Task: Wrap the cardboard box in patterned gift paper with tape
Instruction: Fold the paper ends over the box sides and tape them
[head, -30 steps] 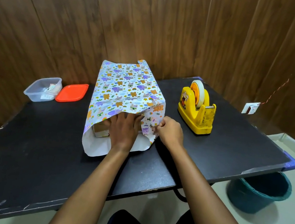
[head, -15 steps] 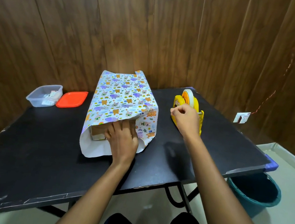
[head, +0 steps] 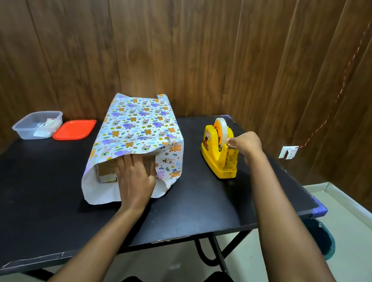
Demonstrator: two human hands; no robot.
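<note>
Up close: black table (head: 29, 190), wood-panelled corner

Left hand (head: 135, 179) presses flat on the cardboard box (head: 106, 171), mid-table inside loose gift paper (head: 138, 129). Right hand (head: 245, 143) pinches tape (head: 222, 131) at the yellow dispenser (head: 219, 160). Farther: clear tub (head: 37, 123), orange lid (head: 74, 126), panelled walls (head: 193, 46).

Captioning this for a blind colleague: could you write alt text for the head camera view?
A person's left hand presses the near end of a cardboard box draped in patterned gift paper on a black table, while the right hand pinches tape at a yellow dispenser beside it. A clear container and orange lid sit far left.
</note>
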